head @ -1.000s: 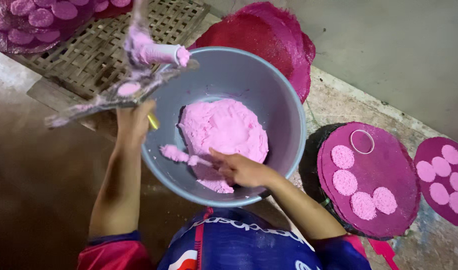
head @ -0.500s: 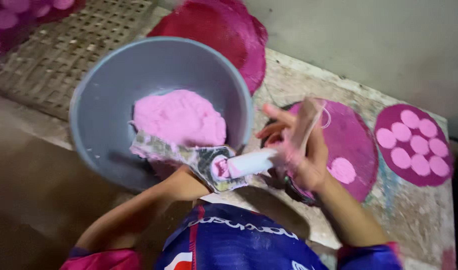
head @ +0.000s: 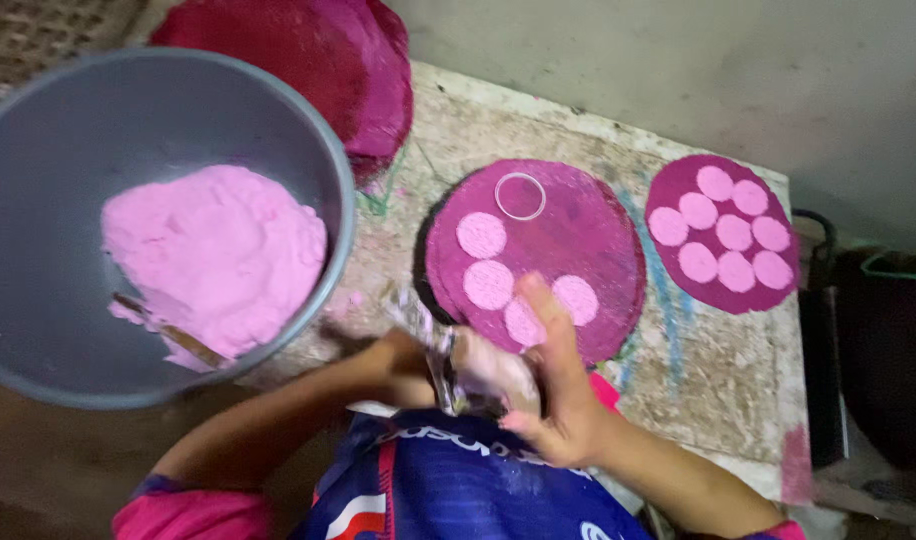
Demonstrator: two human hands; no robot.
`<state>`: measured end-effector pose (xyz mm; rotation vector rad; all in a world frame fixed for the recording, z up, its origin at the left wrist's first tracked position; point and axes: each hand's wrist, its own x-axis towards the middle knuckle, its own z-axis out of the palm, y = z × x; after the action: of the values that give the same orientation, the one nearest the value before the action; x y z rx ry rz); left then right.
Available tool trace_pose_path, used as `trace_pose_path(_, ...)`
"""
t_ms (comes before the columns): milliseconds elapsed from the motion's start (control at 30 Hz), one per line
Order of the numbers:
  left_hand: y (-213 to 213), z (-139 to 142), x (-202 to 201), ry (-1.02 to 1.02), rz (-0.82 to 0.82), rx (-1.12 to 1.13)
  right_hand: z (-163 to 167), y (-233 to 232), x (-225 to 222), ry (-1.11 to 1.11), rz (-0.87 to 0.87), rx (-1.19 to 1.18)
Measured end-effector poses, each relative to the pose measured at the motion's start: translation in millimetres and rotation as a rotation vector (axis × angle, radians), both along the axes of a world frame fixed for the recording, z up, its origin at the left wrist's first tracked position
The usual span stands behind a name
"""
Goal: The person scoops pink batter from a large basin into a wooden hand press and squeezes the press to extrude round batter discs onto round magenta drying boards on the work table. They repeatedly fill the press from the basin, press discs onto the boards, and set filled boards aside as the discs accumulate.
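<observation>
Between both hands, close to the body: a crumpled, powder-smeared plastic-looking wrap (head: 448, 365), blurred. Right hand (head: 553, 385) curled round its right side, thumb stretched up toward the round magenta mat (head: 598, 225). Left hand (head: 403, 360) mostly hidden behind the wrap, pressed to its left side; grip unclear, cannot tell. Just beyond the right thumb, on that mat: four pale pink discs (head: 483, 235) and a thin clear ring (head: 520, 195). Farther right of the hands, on the worn desk (head: 718, 350): a smaller magenta mat (head: 723, 235) bearing seven pink discs. Left of the hands: a grey basin (head: 78, 110) holding a pink powder heap (head: 213, 255) with a stick (head: 173, 335) sunk in. Beyond the basin: a red woven stack (head: 308, 55).
</observation>
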<state>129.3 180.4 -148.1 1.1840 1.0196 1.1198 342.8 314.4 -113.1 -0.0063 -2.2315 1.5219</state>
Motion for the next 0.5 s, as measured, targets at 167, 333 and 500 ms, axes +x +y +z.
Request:
trace_pose_path(167,60,-17,13,0.379,-0.208,-0.048,-41,91,70,-0.688,0.346,-0.591)
trace_pose_path(333,142,-21,-27,0.236,-0.457,0.200,-75,83,122,-0.451,0.228,-0.818)
trace_pose_path(500,219,-64,-103,0.984,0.615,-0.141,-75,50,133,-0.277,-0.128,-0.862)
